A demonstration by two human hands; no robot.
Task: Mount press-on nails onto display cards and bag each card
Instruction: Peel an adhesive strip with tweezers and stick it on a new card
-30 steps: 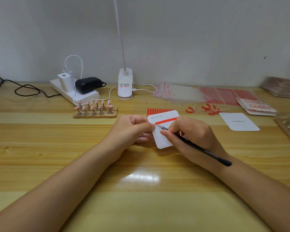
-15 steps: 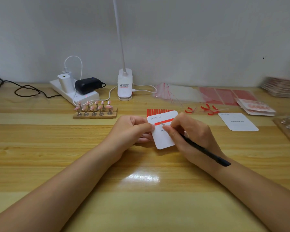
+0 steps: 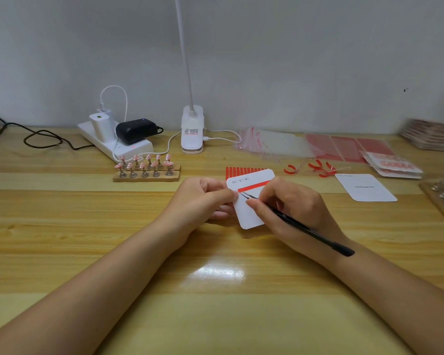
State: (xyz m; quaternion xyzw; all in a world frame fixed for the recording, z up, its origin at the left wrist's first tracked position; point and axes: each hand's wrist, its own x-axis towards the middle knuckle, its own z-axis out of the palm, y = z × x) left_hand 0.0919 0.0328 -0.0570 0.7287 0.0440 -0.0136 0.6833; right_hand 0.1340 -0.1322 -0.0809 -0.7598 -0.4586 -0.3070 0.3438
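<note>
Wooden desk (image 3: 62, 221) carries a power strip (image 3: 118, 144) and lamp clip (image 3: 192, 131) along its far edge, ten nails (image 3: 145, 165) on a stand before them, bags (image 3: 272, 146) and one spare card (image 3: 367, 188) toward the far right corner. At mid-desk our left hand (image 3: 203, 201) pinches the card (image 3: 249, 201) by its left edge, lifted and tilted. Our right hand (image 3: 292, 208) has its fingers pressed together around tweezers (image 3: 300, 224), tips at the left end of the red strip (image 3: 254, 185).

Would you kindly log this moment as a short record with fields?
left hand: holds white card by its left edge
right hand: holds black tweezers, tips at the left end of the card's red strip
nails: on stand, behind the left hand
spare card: flat on table, right
clear bags: far side
</note>
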